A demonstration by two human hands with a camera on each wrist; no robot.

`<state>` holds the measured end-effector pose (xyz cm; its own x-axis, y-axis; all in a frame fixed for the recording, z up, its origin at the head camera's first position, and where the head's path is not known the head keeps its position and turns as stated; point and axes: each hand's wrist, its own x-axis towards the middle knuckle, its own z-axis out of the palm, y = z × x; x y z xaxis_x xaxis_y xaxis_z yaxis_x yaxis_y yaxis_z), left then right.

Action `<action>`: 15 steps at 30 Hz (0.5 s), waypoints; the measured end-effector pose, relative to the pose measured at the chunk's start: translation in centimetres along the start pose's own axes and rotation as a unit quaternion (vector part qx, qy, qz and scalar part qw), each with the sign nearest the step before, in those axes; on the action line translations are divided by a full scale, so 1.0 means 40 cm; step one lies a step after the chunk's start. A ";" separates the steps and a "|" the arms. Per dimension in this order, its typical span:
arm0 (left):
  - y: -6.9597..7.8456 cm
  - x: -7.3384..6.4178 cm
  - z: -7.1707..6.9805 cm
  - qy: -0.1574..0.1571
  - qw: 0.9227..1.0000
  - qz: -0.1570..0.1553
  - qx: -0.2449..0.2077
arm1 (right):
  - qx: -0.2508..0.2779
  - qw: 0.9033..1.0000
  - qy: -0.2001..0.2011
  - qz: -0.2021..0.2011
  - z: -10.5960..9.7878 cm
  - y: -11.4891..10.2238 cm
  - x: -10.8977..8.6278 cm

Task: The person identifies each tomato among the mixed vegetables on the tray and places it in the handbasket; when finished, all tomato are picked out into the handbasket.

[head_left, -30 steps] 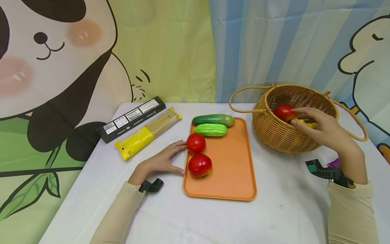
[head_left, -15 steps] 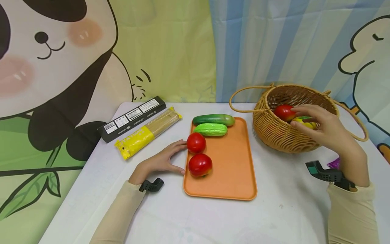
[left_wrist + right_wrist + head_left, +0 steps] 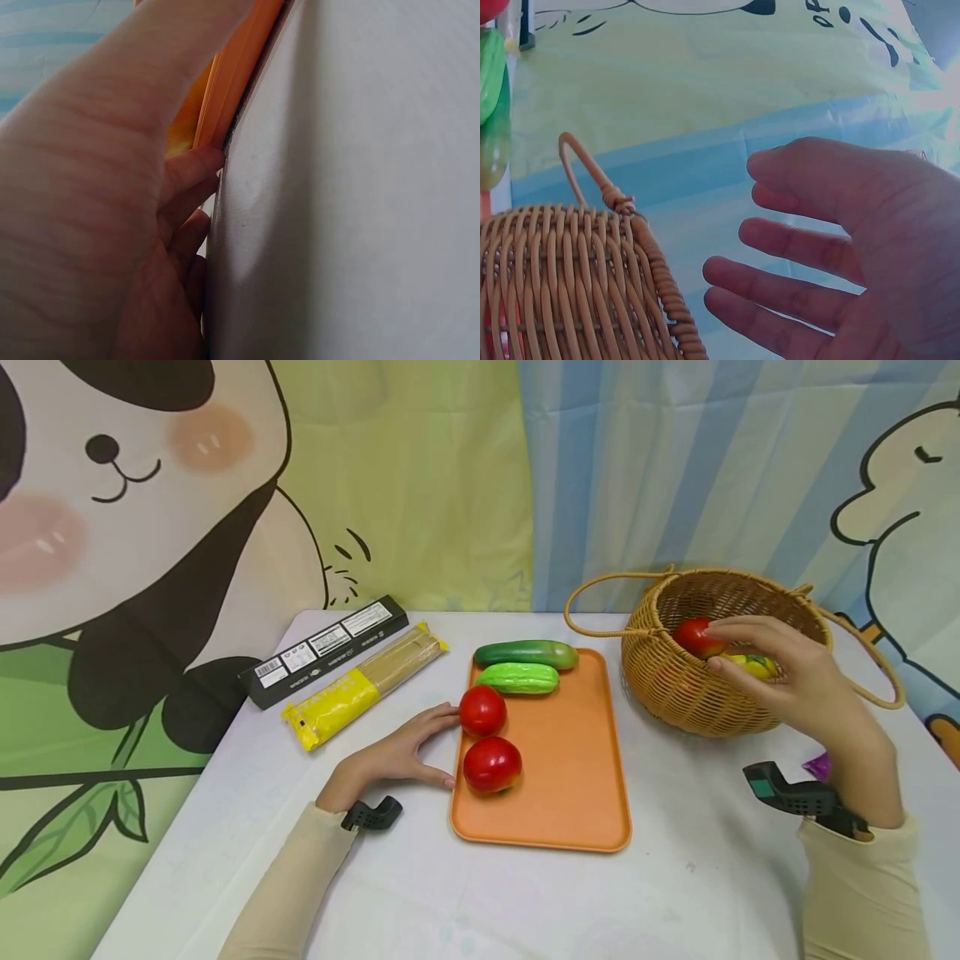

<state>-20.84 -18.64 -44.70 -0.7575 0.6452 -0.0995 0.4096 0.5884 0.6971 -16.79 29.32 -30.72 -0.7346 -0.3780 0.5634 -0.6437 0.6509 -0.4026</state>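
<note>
My left hand rests on the table at the left edge of an orange tray, its fingertips and thumb right at the rim. On the tray lie two round red toy fruits, one behind the other. A light green toy cucumber and a darker, smoother one lie at its far end. Over the mouth of a wicker basket hovers my right hand, fingers spread and holding nothing in the right wrist view. Inside the basket are a red fruit and a yellow-green piece, partly hidden by the hand.
Left of the tray lie a yellow pack of noodles and a long black box. The basket's looped handles stick out sideways. Something small and purple shows behind my right wrist. A printed curtain hangs behind the table.
My right hand has shifted slightly left over the basket, uncovering a little more of the yellow-green piece. The left hand and the things on the tray have stayed put.
</note>
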 end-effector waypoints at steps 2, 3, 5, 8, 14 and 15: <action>-0.002 0.000 0.000 0.000 1.000 0.000 0.003 | -0.005 1.000 -0.005 0.004 0.003 -0.009 0.001; -0.003 0.000 0.000 0.000 1.000 0.000 0.003 | -0.008 1.000 -0.008 0.007 0.004 -0.012 0.001; -0.003 0.000 -0.001 0.000 1.000 0.003 0.003 | -0.012 1.000 -0.009 0.005 0.008 -0.017 0.003; -0.004 0.000 0.000 0.001 1.000 0.003 0.003 | -0.006 1.000 -0.006 -0.015 0.016 -0.020 0.007; -0.002 0.000 0.001 -0.001 1.000 -0.001 -0.002 | 0.010 0.999 -0.006 -0.053 0.037 -0.026 0.014; -0.001 0.000 0.001 -0.002 1.000 -0.002 -0.002 | 0.011 0.998 -0.008 -0.057 0.041 -0.028 0.015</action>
<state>-20.83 -18.67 -44.76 -0.7571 0.6450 -0.1040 0.4051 0.5883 0.6999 -16.89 27.29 -31.11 -0.6587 -0.4594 0.5959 -0.7284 0.5880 -0.3518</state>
